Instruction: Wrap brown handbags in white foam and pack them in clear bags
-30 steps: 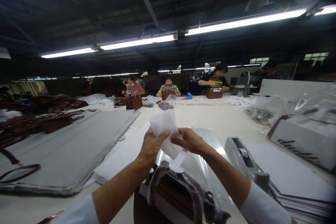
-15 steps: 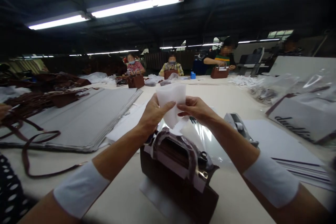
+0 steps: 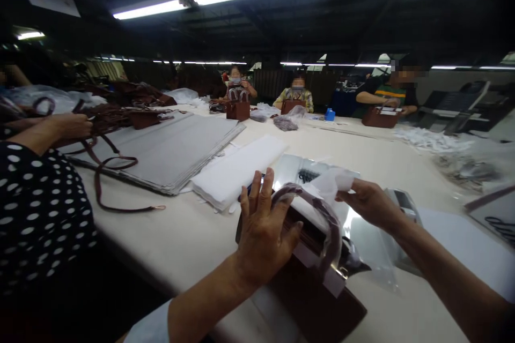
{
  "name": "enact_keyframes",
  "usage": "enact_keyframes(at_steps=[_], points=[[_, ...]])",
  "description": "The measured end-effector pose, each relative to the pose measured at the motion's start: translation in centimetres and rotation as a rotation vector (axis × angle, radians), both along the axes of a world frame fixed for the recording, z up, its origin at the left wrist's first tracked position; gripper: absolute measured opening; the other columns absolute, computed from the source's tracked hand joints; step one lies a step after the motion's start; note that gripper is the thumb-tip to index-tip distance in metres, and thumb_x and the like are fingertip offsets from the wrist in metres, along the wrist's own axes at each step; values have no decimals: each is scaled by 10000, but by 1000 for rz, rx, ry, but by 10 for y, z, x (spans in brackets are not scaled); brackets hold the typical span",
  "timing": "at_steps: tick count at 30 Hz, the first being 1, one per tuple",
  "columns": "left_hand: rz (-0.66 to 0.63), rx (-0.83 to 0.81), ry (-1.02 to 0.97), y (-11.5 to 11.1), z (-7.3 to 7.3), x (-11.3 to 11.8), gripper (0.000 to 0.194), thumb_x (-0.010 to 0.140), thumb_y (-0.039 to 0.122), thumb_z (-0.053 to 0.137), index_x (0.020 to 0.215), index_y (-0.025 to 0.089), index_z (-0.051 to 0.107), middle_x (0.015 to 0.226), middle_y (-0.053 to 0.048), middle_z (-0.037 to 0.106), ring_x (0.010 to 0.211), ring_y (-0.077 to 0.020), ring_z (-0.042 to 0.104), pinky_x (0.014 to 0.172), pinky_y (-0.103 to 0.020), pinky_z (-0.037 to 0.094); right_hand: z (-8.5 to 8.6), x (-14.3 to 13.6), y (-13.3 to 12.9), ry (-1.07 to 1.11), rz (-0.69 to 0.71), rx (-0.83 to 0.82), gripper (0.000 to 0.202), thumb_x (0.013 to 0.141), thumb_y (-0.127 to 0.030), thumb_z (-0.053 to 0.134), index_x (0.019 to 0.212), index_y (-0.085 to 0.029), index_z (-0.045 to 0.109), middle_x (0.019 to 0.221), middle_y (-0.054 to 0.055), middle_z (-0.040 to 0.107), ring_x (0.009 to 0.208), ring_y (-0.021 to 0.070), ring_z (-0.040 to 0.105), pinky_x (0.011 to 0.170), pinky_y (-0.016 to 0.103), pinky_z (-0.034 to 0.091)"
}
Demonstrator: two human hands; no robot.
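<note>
A dark brown handbag (image 3: 322, 300) stands on the table before me, its handles (image 3: 332, 220) wrapped in clear plastic. My left hand (image 3: 261, 236) is open, with fingers spread, over the bag's top beside the near handle. Between the fingertips of my right hand (image 3: 372, 201) is a thin white sheet (image 3: 333, 182), bunched and slightly see-through. It hangs just behind the handles; whether it touches them I cannot tell. White pieces lie along the bag's top near a metal ring (image 3: 343, 272).
Left of the bag lie a stack of white sheets (image 3: 241, 169) and a large grey stack (image 3: 173, 150) with brown straps. Clear plastic (image 3: 374, 246) and a grey tape dispenser (image 3: 404, 206) lie to the right. A person in a polka-dot sleeve (image 3: 40, 214) works at left; others sit opposite.
My hands have parted: the left let go of the white sheet and came down to the bag, while the right carried the sheet lower and rightward. The view has turned left.
</note>
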State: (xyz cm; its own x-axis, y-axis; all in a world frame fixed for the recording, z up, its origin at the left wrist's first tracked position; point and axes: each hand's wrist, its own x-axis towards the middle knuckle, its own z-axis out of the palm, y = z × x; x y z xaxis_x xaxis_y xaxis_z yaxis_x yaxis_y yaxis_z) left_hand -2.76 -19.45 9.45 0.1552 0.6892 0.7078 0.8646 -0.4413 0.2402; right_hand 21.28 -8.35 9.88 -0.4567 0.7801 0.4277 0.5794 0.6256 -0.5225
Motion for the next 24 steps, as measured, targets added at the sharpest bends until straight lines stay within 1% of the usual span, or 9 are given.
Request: enact_keyframes(at_steps=[3, 6, 10, 12, 14, 16, 18, 21, 24], points=[[-16, -49, -37, 2, -1, -2, 624, 732, 455, 620, 1246, 150, 442, 1471, -155, 63, 1347, -332, 70, 1051, -505, 227, -12, 9, -1, -106, 11, 130, 170, 813, -289, 487, 774, -170, 601, 749, 58, 613, 640, 172, 579, 552, 266, 449], [-29, -62, -78, 2, -4, -3, 660, 709, 513, 623, 1238, 158, 450, 1469, -153, 76, 1336, -321, 140, 1037, -471, 271, -18, 16, -1, -70, -68, 194, 165, 795, -319, 509, 758, -186, 598, 699, 48, 614, 586, 182, 577, 511, 274, 449], [-33, -94, -101, 4, -7, -4, 666, 708, 545, 608, 1244, 184, 448, 1472, -146, 75, 1322, -335, 184, 1029, -488, 265, -18, 26, 1, 29, -187, 107, 183, 759, -376, 564, 788, -211, 637, 718, 53, 663, 648, 248, 627, 547, 332, 497], [-35, -104, -112, 5, -8, -4, 688, 701, 551, 613, 1255, 183, 435, 1472, -148, 84, 1317, -341, 195, 1023, -488, 269, -21, 37, 0, 127, -284, 27, 197, 759, -392, 581, 831, -221, 649, 774, 62, 682, 719, 276, 643, 575, 355, 518], [-30, -107, -119, 6, -9, -4, 704, 696, 551, 619, 1262, 180, 426, 1470, -147, 99, 1315, -330, 206, 1022, -473, 274, -28, 54, -3, 186, -337, 35, 174, 753, -391, 599, 824, -240, 648, 775, 56, 685, 731, 278, 648, 564, 343, 524], [-25, -111, -118, 7, -9, -5, 712, 692, 549, 625, 1266, 182, 420, 1467, -148, 113, 1314, -314, 215, 1022, -459, 277, -35, 70, -9, 135, -284, 131, 96, 733, -353, 629, 781, -271, 644, 709, 52, 675, 651, 245, 645, 507, 289, 503], [-27, -114, -113, 8, -10, -4, 718, 688, 552, 628, 1265, 180, 420, 1465, -152, 122, 1310, -308, 226, 1015, -454, 285, -38, 79, -16, -5, -191, 241, 32, 746, -298, 615, 763, -289, 640, 669, 75, 656, 601, 213, 632, 469, 257, 466], [-35, -103, -109, 9, -10, -3, 723, 683, 554, 633, 1265, 182, 419, 1463, -155, 132, 1304, -308, 242, 1003, -451, 298, -30, 62, -28, -167, -133, 402, 71, 786, -244, 554, 775, -253, 624, 708, 101, 632, 617, 197, 614, 486, 266, 456], [-41, -98, -105, 11, -9, -2, 725, 673, 551, 644, 1257, 180, 426, 1463, -159, 126, 1299, -313, 249, 1006, -446, 294, -8, 16, -38, -150, -118, 508, 76, 814, -202, 523, 845, -187, 591, 754, 75, 588, 602, 157, 566, 513, 263, 455]])
